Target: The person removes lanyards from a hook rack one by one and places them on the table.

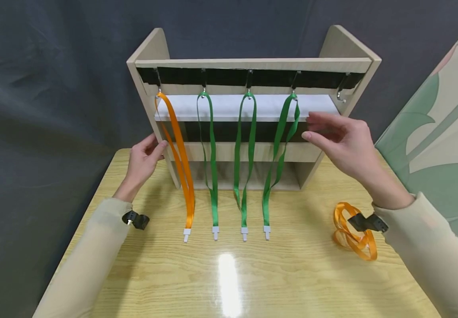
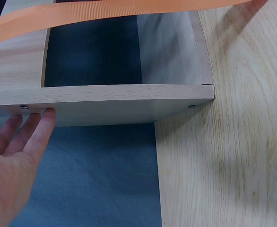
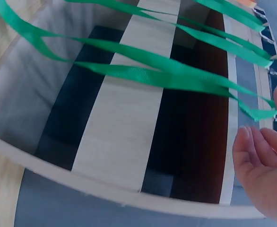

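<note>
A wooden rack (image 1: pixel 229 152) carries one orange lanyard (image 1: pixel 188 190) and three green lanyards on metal hooks, with pale clips at their lower ends. My left hand (image 1: pixel 143 162) rests on the rack's left side; in the left wrist view, its fingertips (image 2: pixel 47 115) touch the outer face of the side panel (image 2: pixel 129 93). Near the rightmost green lanyard (image 1: pixel 280 128), my right hand (image 1: pixel 342 143) is raised before the rack's right side. The right wrist view shows a gap between its thumb and fingers, and no held thing.
A coiled orange lanyard (image 1: pixel 342 225) lies on the wooden table (image 1: pixel 165 278), below my right forearm. The rightmost hook (image 1: pixel 341 95) bears no lanyard. Dark cloth (image 1: pixel 54 79) hangs behind the rack, and a patterned cloth (image 1: pixel 448 132) is at the right.
</note>
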`<state>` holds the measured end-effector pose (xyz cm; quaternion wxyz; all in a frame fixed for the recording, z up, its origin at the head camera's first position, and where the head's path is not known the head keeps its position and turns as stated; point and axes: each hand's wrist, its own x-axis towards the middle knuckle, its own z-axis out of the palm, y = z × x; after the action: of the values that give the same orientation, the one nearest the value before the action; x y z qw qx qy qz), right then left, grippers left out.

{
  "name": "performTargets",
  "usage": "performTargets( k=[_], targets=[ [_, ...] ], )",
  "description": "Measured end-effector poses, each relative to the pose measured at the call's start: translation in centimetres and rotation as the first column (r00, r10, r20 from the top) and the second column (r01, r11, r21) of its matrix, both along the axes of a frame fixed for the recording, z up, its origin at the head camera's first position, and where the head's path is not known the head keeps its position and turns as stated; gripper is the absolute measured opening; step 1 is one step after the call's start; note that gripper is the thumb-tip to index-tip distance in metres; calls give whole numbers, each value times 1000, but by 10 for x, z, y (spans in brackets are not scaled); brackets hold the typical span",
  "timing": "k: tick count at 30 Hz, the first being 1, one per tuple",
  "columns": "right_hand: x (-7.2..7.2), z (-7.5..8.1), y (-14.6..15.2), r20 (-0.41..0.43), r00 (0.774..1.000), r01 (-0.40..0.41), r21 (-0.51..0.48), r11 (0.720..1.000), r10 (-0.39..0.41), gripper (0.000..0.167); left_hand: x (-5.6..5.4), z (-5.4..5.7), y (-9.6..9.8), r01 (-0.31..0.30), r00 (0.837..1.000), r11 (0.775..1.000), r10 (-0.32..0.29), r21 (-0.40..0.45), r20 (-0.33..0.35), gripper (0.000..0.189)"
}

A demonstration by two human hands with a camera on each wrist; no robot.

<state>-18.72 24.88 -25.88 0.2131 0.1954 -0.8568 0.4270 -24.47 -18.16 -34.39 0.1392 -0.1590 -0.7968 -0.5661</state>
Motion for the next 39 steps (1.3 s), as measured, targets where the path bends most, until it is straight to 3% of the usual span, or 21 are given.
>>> performTargets(
  k=[21,29,39],
  targets=[
    [-27,16,-29,2,997,79,-26,997,-79,35,-2,-3,-1,30,999,999,-30,30,-9,44],
    [-30,18,-30,21,998,67,-45,997,-66,33,-1,-2,-1,24,1000,1000,-23,9,-9,44],
    [-32,19,-27,5,997,74,16,997,-74,29,-1,-2,0,20,1000,1000,-20,14,-7,44]
  ],
)
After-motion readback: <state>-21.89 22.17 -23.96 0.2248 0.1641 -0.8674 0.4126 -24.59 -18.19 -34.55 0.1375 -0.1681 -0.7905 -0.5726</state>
